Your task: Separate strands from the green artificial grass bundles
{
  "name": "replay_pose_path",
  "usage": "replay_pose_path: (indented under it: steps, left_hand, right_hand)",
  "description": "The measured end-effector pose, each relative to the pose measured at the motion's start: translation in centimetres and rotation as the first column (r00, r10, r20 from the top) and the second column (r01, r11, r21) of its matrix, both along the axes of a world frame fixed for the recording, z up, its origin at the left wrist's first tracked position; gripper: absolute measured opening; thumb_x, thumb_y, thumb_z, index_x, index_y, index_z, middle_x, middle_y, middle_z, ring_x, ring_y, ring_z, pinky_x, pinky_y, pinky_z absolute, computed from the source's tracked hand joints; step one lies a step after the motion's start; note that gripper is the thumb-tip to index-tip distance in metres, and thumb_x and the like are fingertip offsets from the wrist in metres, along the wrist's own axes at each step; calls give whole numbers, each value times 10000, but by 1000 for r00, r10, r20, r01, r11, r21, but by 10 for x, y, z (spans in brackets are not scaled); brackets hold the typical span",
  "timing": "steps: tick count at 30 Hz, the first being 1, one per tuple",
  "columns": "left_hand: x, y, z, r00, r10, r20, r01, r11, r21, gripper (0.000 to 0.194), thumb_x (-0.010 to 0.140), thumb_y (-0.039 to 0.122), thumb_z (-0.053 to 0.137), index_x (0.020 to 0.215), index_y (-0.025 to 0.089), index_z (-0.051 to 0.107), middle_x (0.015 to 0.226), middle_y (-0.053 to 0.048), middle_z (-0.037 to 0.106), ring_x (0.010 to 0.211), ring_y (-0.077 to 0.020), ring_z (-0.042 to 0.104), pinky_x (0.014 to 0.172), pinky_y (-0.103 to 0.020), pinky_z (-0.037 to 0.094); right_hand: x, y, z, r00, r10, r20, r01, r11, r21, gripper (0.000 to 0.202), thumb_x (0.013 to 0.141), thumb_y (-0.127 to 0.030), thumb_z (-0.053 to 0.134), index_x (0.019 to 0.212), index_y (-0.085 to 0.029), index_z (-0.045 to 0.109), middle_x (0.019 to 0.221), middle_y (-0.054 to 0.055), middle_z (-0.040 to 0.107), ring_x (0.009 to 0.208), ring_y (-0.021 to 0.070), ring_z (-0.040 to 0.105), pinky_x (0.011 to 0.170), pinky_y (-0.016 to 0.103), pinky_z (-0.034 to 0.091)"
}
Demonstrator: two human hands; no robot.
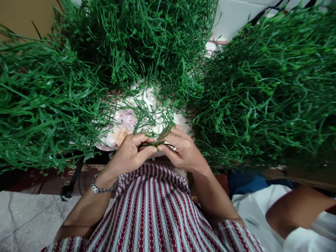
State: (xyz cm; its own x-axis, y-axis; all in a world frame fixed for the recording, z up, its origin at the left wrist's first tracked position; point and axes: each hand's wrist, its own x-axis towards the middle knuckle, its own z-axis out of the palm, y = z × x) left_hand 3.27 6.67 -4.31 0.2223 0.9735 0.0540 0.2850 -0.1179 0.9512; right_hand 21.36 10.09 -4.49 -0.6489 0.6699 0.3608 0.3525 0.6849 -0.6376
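Note:
My left hand [133, 151] and my right hand [182, 147] meet in front of my waist, thumb tips almost touching. Between them they pinch a thin green grass-like stem [166, 132], its top leaning up past my right fingers. Its lower end is partly hidden by my fingers. Just beyond lie several loose green stems [147, 113] on a white, flower-patterned cloth [123, 122]. Whether the stems are plastic or real, I cannot tell for sure.
Large heaps of the same green stems rise at the left [44, 108], at the back [136, 42] and at the right [267, 94]. Another person's arm [296, 208] and white clothing [259, 206] show at lower right. A tiled floor [28, 220] lies at lower left.

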Motion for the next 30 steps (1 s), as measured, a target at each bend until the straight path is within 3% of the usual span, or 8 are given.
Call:
replay_pose_path:
  steps: [3, 6, 12, 17, 24, 30]
  left_hand:
    - [-2, 2, 2, 998, -65, 6, 65, 998, 9, 125, 753, 170, 586, 648, 158, 651, 579, 2, 592, 536, -102, 510, 492, -184, 394]
    - [-8, 3, 2, 992, -126, 22, 125, 992, 25, 165, 765, 166, 572, 620, 157, 649, 576, -7, 595, 526, -105, 510, 478, -190, 390]
    - [-18, -1, 2, 963, -259, -71, 259, 966, -14, 192, 785, 167, 552, 625, 149, 657, 524, -4, 552, 480, -98, 470, 440, -199, 346]
    - [-18, -11, 7, 926, -349, -143, 354, 935, 16, 233, 807, 152, 520, 615, 164, 652, 534, -6, 560, 516, -107, 486, 508, -226, 378]
    - [-12, -15, 16, 906, -380, -185, 398, 915, 70, 277, 824, 142, 494, 571, 161, 603, 499, 5, 497, 499, -106, 444, 552, -250, 370]
    - [-13, -10, 13, 926, -375, -47, 375, 927, -19, 281, 827, 178, 508, 567, 156, 613, 513, -12, 517, 493, -111, 473, 483, -225, 352]
  right_hand:
    - [1, -2, 0, 997, 24, 78, -30, 997, 76, 260, 900, -352, 449, 764, -169, 575, 728, 42, 543, 725, 160, 457, 737, 321, 378]
    - [1, -3, 0, 991, 81, 108, -89, 994, 70, 285, 901, -381, 442, 791, -163, 590, 753, 55, 564, 757, 164, 483, 734, 309, 395]
    - [6, -10, -6, 985, 126, 121, -140, 982, 124, 254, 902, -328, 459, 792, -184, 638, 733, 39, 613, 722, 153, 516, 688, 296, 397]
    - [17, -21, -6, 978, 141, 152, -166, 972, 166, 243, 894, -291, 459, 758, -196, 637, 690, 36, 612, 692, 157, 529, 654, 308, 400]
    - [18, -29, 4, 991, 128, 27, -131, 982, 134, 190, 878, -237, 469, 801, -224, 642, 677, 17, 615, 687, 151, 533, 659, 301, 412]
    - [13, -31, 3, 997, 73, 1, -73, 996, 47, 297, 890, -275, 467, 638, -190, 599, 594, 5, 590, 620, 133, 532, 597, 279, 381]
